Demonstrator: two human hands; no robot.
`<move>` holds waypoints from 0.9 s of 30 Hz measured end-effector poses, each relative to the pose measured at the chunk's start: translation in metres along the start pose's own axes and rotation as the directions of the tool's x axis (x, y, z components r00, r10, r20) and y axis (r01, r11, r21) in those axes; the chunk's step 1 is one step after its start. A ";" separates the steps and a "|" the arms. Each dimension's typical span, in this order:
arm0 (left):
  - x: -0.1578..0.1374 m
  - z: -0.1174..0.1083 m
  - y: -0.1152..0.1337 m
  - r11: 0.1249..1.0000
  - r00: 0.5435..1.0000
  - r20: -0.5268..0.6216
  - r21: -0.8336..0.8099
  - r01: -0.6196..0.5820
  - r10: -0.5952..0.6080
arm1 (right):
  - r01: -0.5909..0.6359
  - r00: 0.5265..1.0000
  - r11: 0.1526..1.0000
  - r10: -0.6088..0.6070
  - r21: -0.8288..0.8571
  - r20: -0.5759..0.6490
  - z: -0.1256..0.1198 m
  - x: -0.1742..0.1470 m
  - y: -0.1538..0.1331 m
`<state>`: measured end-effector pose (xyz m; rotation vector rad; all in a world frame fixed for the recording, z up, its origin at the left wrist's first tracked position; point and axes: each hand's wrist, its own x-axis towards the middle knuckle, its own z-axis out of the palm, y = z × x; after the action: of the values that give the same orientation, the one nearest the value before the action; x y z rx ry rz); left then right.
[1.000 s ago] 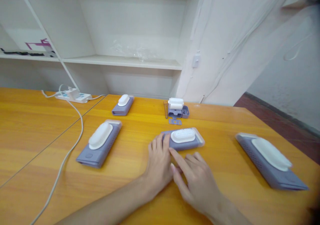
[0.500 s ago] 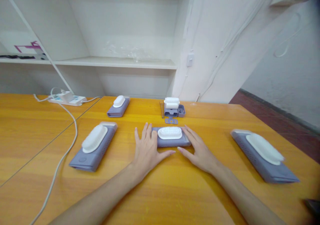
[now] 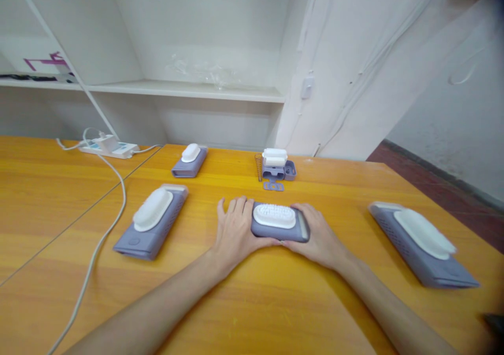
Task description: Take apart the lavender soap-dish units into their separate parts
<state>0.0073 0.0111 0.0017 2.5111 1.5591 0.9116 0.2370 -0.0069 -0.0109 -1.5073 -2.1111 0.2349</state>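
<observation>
A grey-purple box-shaped case (image 3: pixel 281 233) with a white oval bristled brush (image 3: pixel 274 216) on top sits between my hands near the middle of the wooden table. My left hand (image 3: pixel 235 228) grips its left end, thumb along the near side and fingers over the far side. At the other end, my right hand (image 3: pixel 318 235) holds the case the same way, and the two thumb tips nearly meet at the front. The case tilts slightly toward me; I cannot tell whether it is off the table. Its underside is hidden.
Similar cases with white tops lie at left (image 3: pixel 151 223), back left (image 3: pixel 190 160) and right (image 3: pixel 425 244). Behind my hands stand small grey-purple parts with white rollers (image 3: pixel 274 158) and a spring-like coil (image 3: pixel 259 167). A white cable (image 3: pixel 114 223) runs from a power strip (image 3: pixel 110 147).
Both hands have closed round the ends of the brush case, which now tips toward me and sits a little nearer. The whole view has shifted slightly.
</observation>
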 end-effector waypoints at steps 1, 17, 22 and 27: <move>0.001 0.001 -0.001 0.999 1.000 0.006 -0.036 -0.003 0.003 | 0.009 1.000 1.000 -0.009 -0.012 0.000 0.000 0.000 -0.001; 0.008 0.005 -0.010 0.930 0.996 0.043 -0.357 0.093 -0.083 | 0.004 0.999 0.993 -0.009 0.119 0.042 -0.004 0.005 -0.002; 0.009 0.005 -0.012 0.927 0.997 0.025 -0.367 0.074 -0.070 | -0.007 0.999 1.000 0.007 0.002 -0.035 -0.001 0.003 -0.006; 0.009 0.004 -0.011 0.926 0.994 0.053 -0.363 0.104 -0.091 | -0.035 0.999 0.980 0.026 0.196 0.046 -0.006 0.007 0.000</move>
<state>0.0030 0.0251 -0.0017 2.1603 1.3414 1.0279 0.2385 -0.0018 -0.0037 -1.4303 -2.0323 0.4773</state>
